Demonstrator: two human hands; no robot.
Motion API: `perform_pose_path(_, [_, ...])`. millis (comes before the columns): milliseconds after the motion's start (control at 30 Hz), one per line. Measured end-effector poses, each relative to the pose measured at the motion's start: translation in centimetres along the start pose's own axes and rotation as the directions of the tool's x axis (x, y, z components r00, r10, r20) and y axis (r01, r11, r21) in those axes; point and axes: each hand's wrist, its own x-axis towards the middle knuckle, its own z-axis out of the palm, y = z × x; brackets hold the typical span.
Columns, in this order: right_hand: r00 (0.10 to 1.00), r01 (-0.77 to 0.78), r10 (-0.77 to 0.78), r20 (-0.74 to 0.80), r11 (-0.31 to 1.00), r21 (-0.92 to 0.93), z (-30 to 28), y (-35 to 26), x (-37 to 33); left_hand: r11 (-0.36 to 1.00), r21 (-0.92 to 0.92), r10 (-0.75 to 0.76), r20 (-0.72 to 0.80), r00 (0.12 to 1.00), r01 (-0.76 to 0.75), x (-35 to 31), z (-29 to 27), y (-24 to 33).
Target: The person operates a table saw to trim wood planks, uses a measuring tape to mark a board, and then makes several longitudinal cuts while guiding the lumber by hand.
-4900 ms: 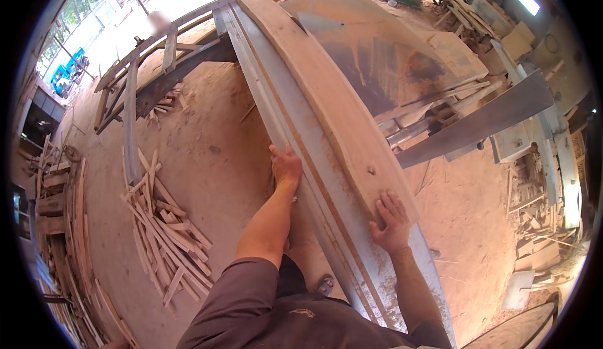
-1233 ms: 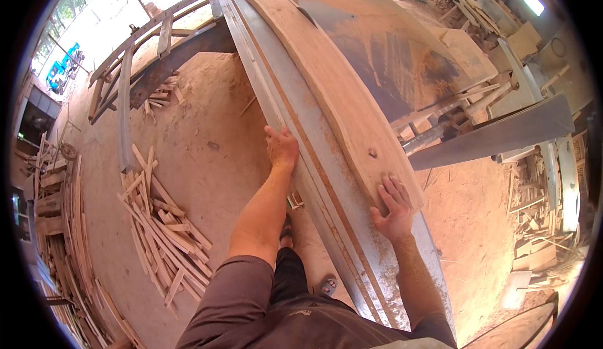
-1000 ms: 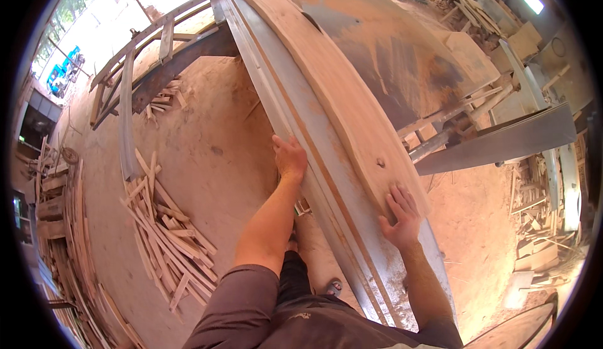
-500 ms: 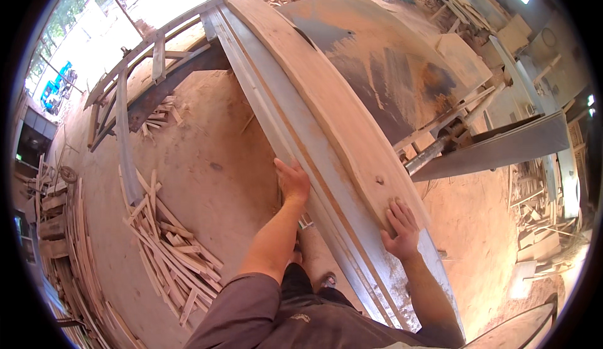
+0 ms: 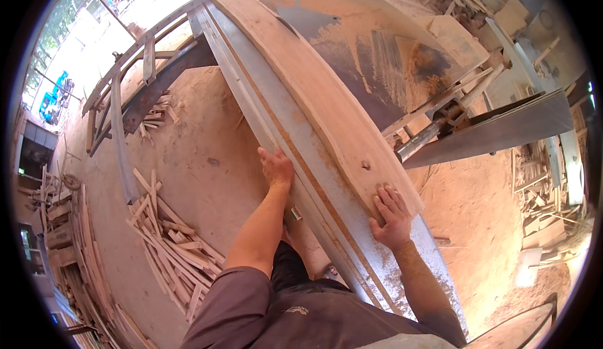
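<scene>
A long pale wooden plank (image 5: 314,98) with one wavy edge and a dark knot lies flat along a narrow metal-topped table (image 5: 301,154). My right hand (image 5: 392,216) rests on the plank's near end, with its fingers spread over the wood and its thumb out to the left. At the table's left edge is my left hand (image 5: 277,166), its fingers stretched out and holding nothing. A brown slot (image 5: 286,137) runs lengthwise along the table between my hands, left of the plank.
Sawdust covers a large metal sheet (image 5: 358,48) beyond the plank. A grey panel (image 5: 496,132) and metal shaft (image 5: 418,145) stand to the right. Loose wooden strips (image 5: 173,255) are heaped on the left floor. A metal frame (image 5: 135,91) curves out from the table's far end.
The whole view has shifted, so table and plank appear a little farther up and left. My left hand seems slightly farther along the table edge; my right hand stays on the plank's end.
</scene>
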Motion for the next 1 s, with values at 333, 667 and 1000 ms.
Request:
perform_pose_path(333, [1.000, -0.004, 0.004, -0.019, 1.000, 0.024, 0.6, -0.3, 1.1, 1.000, 0.016, 0.011, 0.000, 1.000, -0.011, 1.5, 0.0, 0.2])
perform_pose_path(667, [1.000, 0.003, -0.002, -0.012, 1.000, 0.031, 1.4, -0.2, 2.2, 1.000, 0.025, 0.004, -0.001, 1.000, -0.004, 3.0, -0.1, 0.5])
perform_pose_path(1000, [1.000, 0.015, -0.015, -0.020, 1.000, 0.010, 2.2, -0.3, 3.8, 1.000, 0.013, 0.013, -0.011, 1.000, -0.013, 4.8, -0.1, 0.9])
